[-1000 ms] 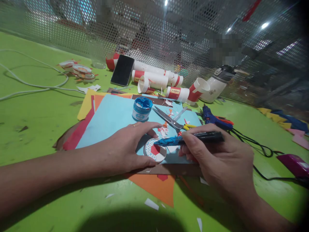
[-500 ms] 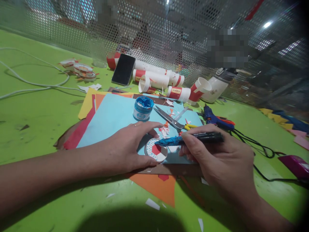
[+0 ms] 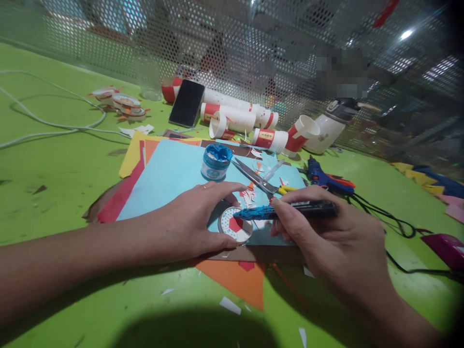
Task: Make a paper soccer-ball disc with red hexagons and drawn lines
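My left hand [image 3: 197,220] grips a small round paper disc [image 3: 243,235] between thumb and fingers. The disc looks like a cup's base, with a red shape at its centre and blue dots around part of its white face. In my right hand [image 3: 326,241] is a black marker pen [image 3: 304,209], its front end coated in blue paint. The pen's tip is at the disc's face; whether it touches I cannot tell. Beyond my left hand an open jar of blue paint [image 3: 216,164] stands on light blue paper [image 3: 170,169]. Scissors [image 3: 258,180] lie beside the jar among paper scraps.
Paper cups [image 3: 270,140] and a leaning phone [image 3: 186,103] line the back, near a white bottle [image 3: 326,128]. To the right are a blue glue gun [image 3: 321,175] and its black cord. Decorated discs [image 3: 126,106] and a white cable [image 3: 47,128] lie at the left.
The view has shifted very slightly. Both hands keep their grips, and the pen tip stays at nearly the same spot on the disc.
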Demonstrator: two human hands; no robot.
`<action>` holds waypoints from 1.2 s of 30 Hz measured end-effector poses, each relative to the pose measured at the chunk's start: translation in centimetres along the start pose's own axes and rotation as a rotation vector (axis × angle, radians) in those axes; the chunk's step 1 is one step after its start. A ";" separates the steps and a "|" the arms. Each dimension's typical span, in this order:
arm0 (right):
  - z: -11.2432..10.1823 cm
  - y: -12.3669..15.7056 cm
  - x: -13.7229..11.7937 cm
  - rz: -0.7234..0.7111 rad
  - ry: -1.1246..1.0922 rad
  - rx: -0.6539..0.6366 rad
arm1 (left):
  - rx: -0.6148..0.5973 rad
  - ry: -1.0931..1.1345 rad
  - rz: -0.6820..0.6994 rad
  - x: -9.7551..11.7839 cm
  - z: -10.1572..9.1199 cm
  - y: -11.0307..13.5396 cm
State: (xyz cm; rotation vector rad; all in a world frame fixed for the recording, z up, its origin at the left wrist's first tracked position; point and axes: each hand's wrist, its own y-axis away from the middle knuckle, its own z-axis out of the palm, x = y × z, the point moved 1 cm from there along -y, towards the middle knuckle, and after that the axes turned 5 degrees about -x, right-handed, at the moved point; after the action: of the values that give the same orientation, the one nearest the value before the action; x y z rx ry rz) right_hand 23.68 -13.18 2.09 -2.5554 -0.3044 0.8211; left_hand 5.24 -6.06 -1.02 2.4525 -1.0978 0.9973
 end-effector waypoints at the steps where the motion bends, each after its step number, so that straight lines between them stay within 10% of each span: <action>1: 0.0 0.0 0.0 0.000 0.002 -0.003 | 0.001 -0.001 -0.001 0.0 0.0 0.0; 10: 0.2 0.0 -0.3 0.093 -0.085 0.052 | 0.005 -0.018 -0.004 -0.4 0.2 0.0; 16: -0.5 0.1 -1.1 0.263 -0.168 0.367 | -0.005 -0.032 -0.021 -0.4 0.1 0.0; 36: -0.6 -0.2 0.7 0.266 -0.470 0.245 | -0.034 0.112 0.013 -0.1 -0.3 0.9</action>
State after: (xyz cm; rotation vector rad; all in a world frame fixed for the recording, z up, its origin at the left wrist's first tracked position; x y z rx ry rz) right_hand 24.62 -12.94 2.30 -2.1777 0.0025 1.4639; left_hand 4.38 -6.53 -0.92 2.3345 -1.0861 1.0963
